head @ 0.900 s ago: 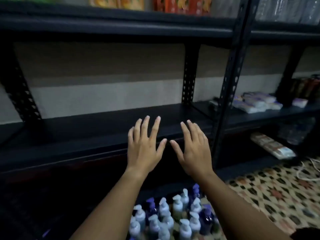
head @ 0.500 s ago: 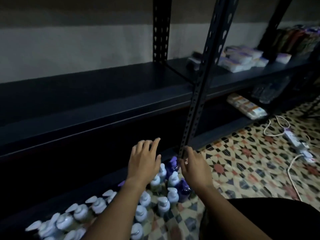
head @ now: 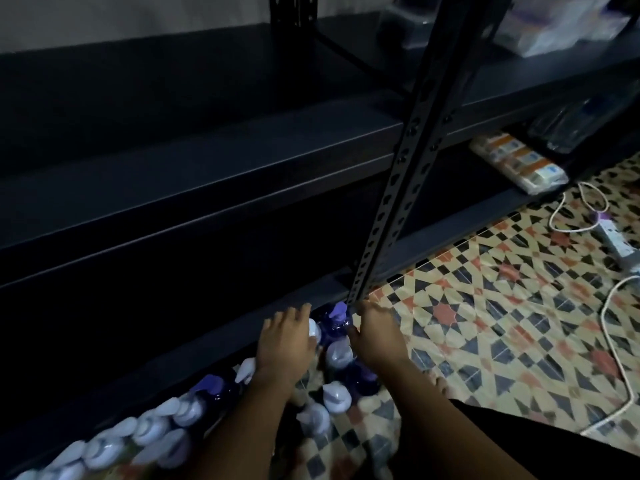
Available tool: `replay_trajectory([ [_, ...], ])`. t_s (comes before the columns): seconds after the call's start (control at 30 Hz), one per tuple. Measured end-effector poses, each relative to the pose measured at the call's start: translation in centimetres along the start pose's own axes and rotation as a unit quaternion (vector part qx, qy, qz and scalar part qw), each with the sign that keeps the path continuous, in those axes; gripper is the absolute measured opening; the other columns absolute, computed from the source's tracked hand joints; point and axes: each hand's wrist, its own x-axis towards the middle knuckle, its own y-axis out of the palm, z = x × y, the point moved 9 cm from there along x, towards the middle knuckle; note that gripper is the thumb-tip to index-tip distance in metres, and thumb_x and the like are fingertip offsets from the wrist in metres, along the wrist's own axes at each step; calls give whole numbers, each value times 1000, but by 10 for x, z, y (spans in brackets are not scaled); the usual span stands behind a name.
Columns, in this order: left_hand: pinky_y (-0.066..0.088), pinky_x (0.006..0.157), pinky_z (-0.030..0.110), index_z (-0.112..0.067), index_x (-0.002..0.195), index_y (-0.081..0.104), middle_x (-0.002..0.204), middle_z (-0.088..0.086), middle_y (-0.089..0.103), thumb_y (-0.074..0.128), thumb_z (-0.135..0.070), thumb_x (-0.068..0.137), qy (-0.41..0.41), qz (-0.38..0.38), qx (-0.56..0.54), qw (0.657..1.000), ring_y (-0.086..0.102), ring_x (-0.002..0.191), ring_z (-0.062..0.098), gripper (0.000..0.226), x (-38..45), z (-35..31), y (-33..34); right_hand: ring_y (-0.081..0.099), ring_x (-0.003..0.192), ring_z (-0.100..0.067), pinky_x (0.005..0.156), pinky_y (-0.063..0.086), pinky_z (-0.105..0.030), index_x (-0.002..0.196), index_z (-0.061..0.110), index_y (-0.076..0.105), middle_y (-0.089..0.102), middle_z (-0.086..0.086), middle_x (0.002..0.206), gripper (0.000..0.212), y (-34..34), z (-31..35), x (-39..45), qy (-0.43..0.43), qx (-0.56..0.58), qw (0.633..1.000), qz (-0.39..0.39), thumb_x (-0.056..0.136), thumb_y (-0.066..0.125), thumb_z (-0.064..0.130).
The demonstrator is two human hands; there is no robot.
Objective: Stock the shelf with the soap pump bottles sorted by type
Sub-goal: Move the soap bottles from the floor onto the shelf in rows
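Dark shelf (head: 214,157) above, soap pump bottles (head: 162,431) clustered on the patterned floor (head: 485,306). Both arms reach down; left hand (head: 285,341) and right hand (head: 375,336) flank a purple bottle (head: 335,322), fingers curled downward, grip unclear.

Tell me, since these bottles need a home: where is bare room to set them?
The dark shelf board left of the perforated upright looks bare along its visible length. The patterned floor right of the right hand is open up to the white cables. Crowded: the bottle cluster between both hands, left hand included.
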Motion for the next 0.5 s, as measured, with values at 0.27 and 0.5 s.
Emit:
replay_trajectory([
  [0.27,52,94,39,-14,131,56,129,11,67,57,-25,99,-70,75,-3,995,65,119,33,34,34,-9,42,66,100,-31,76,53,-37,109,14,68,69,-10,108,22,44,-21,41,43,24,998,47,87,66,11],
  [0.5,56,88,38,-12,123,66,126,9,69,53,-10,100,-106,90,25,990,68,116,29,27,48,-10,58,68,85,-29,74,56,-38,91,17,72,71,-7,93,18,62,-28,56,85,97,991,40,77,79,7],
])
